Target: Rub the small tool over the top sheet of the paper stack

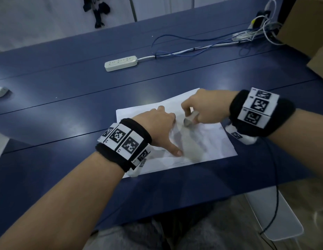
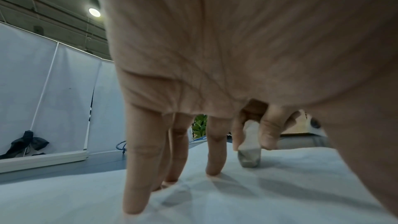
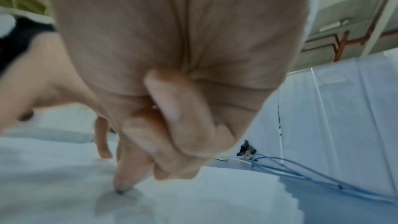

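A dark blue table (image 1: 70, 109) carried a stack of white paper sheets (image 1: 207, 141) near its front edge, with a white power strip (image 1: 121, 63) and a blue cable (image 1: 184, 49) lying well back toward the far right corner. The left hand (image 1: 157, 127) pressed down on the left part of the sheets with straight, spread fingers (image 2: 137, 168). The right hand (image 1: 205, 109) pinched a small grey-tipped eraser (image 1: 190, 120), its dirty tip (image 2: 249, 158) touching the paper just beside the left hand's fingers.
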`<state>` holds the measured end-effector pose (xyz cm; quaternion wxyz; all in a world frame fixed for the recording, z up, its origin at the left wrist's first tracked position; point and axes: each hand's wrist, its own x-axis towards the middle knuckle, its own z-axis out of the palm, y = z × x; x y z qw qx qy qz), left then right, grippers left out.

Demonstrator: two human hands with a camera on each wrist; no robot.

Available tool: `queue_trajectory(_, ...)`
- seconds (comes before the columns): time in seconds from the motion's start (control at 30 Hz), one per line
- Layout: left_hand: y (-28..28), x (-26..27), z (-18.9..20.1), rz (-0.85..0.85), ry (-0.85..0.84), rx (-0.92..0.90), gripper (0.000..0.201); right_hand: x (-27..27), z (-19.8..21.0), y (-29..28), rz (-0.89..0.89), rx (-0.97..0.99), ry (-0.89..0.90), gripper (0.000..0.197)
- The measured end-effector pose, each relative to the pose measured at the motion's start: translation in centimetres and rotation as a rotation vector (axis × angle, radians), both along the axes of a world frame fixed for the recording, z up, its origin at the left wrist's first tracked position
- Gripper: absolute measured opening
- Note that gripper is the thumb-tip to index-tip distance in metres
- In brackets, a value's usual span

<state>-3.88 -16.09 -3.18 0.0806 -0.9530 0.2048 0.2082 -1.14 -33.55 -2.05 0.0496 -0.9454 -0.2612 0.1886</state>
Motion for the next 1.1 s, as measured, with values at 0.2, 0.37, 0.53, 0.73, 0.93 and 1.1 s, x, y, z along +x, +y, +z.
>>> queue_trajectory(0.2,0.1,0.2,-0.2,0.007,-0.004,-0.014,0.102,-2.0,-0.3,-1.2,0.186,-0.039,0.263,0.014)
queue_trajectory(0.37,0.1,0.1,-0.1,0.001,-0.001,-0.012,0.101,-0.4,-0.1,-0.3,0.051,-0.049,0.044,0.008)
queue_trajectory(0.53,0.2,0.2,-0.2,0.002,0.0,-0.016,0.101,-0.6,0.0,-1.0,0.071,0.012,0.054,0.007)
queue_trajectory(0.73,0.0,0.1,-0.1,0.009,0.009,-0.013,0.102,-1.6,-0.2,-0.4,0.134,-0.058,0.192,0.016)
queue_trajectory(0.93,0.1,0.1,-0.2,0.011,0.004,-0.011,0.101,-0.7,-0.1,-0.7,0.052,0.026,0.031,0.005)
queue_trajectory(1.1,0.0,0.1,-0.2,0.013,0.009,-0.009,0.102,-2.7,-0.2,-0.7,0.181,-0.041,0.271,0.011)
